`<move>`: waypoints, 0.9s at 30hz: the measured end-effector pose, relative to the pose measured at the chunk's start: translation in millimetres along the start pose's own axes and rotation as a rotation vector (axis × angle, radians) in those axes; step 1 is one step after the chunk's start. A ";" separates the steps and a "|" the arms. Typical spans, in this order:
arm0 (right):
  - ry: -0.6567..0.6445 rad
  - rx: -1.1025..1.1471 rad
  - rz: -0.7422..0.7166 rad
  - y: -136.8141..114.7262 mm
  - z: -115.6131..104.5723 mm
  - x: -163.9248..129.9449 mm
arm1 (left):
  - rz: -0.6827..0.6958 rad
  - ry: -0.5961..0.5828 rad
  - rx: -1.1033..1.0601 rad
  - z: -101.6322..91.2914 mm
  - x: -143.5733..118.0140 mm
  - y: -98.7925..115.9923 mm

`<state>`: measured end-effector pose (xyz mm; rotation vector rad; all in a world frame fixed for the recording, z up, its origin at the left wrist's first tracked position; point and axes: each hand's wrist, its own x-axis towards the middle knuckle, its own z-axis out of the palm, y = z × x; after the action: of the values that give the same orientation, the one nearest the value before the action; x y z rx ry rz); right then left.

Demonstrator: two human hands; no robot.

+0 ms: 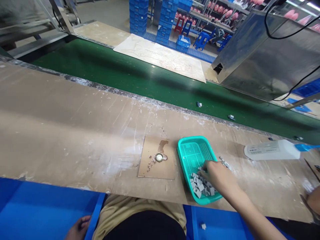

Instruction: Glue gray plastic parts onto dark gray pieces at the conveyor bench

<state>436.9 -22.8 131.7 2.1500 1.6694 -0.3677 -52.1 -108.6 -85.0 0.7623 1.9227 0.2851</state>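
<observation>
Fingers of the right hand (217, 176) reach down into the teal basket (193, 155) at lower centre-right of the frame, fingertips bunched among the small grey blocks (200, 187); whether the grip has closed on one cannot be told, as the hand covers them. That basket lies on the worn brown surface (75, 133) with its long axis running from upper left to lower right, the near end close to the surface's front edge, and the blocks are heaped in that near end while the far end is bare mesh. Just left of it a cardboard square (157, 166) carries a small round metal piece (159, 157) amid brown stains. At right a white bottle with a blue tip (272, 150) lies on its side, tip pointing to the right edge. Beyond the surface runs a green conveyor belt (125, 76) bearing a few small parts. At bottom left the left hand (79, 228) rests with fingers loosely curled, holding nothing, beside a blue crate (37, 213)
</observation>
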 end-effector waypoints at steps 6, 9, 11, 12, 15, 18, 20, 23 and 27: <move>-0.045 0.132 -0.140 10.6 4.9 10.5 | 0.008 -0.044 -0.016 -8.3 -10.2 25.9; -0.065 0.185 -0.264 16.2 2.9 13.5 | -0.019 0.039 0.016 -15.8 -12.6 27.9; -0.044 0.257 -0.389 19.1 2.8 15.4 | -0.043 0.108 0.028 -21.4 -12.3 27.7; -0.023 0.298 -0.452 20.1 3.8 16.6 | -0.060 0.133 0.013 -23.4 -12.6 28.0; 0.092 0.368 -0.554 20.0 10.6 21.0 | -0.118 0.168 -0.205 -23.4 -18.7 34.3; 0.217 0.375 -0.559 17.3 17.2 26.4 | -0.190 0.135 -0.565 -16.6 -32.7 49.9; 0.251 0.396 -0.559 16.6 18.1 29.5 | -0.214 0.096 -0.701 -13.1 -43.6 63.0; 0.253 0.530 -0.513 18.3 13.4 30.3 | -0.191 0.046 -0.766 -14.5 -57.6 79.8; 0.155 0.955 -0.367 15.8 -1.1 20.8 | -0.150 -0.020 -0.845 -23.0 -68.3 91.8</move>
<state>457.4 -7.7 125.9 2.4865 2.2818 -1.3659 -16.8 -77.0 21.7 0.0562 1.6066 0.9116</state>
